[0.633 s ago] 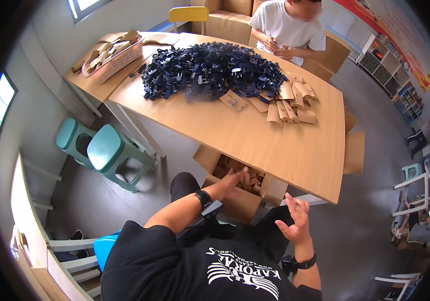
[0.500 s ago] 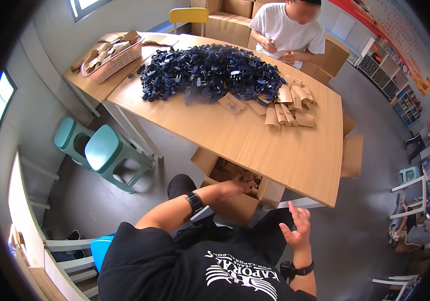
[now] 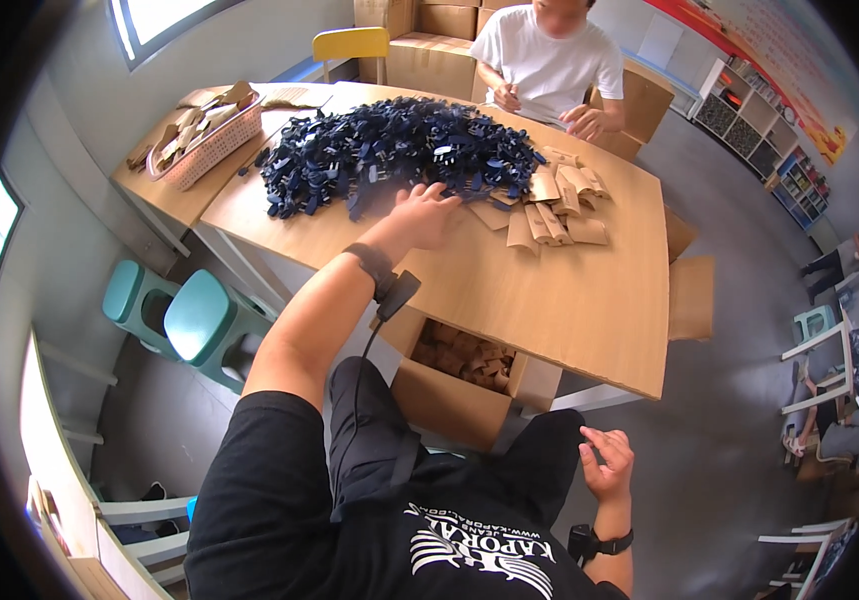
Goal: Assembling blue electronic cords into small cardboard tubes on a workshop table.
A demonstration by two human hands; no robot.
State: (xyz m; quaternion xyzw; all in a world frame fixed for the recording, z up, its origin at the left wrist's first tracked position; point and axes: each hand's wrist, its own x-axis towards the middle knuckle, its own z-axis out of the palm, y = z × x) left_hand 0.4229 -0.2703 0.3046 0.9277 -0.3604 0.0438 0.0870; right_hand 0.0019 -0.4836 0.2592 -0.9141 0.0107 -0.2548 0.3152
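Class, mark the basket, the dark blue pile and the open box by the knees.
Basket (image 3: 213, 155), head view: on its side wall.
Dark blue pile (image 3: 389, 143), head view: near its middle.
Open box (image 3: 449, 402), head view: outer side panel.

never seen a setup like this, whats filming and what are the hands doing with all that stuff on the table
There's no machine here: a person works with two bare hands. The view comes from a wide camera worn on their head, looking down, so straight edges bend and picture left is the person's left.

On the wooden table lies a big pile of dark blue pieces, with brown paper packets to its right. A pink basket of brown pieces stands to its left. An open cardboard box sits below the near edge.

The left hand is at the pile's near side; whether it grips anything can't be told. The right hand is near the lap, with nothing visible in it. Across the table is a co-worker.
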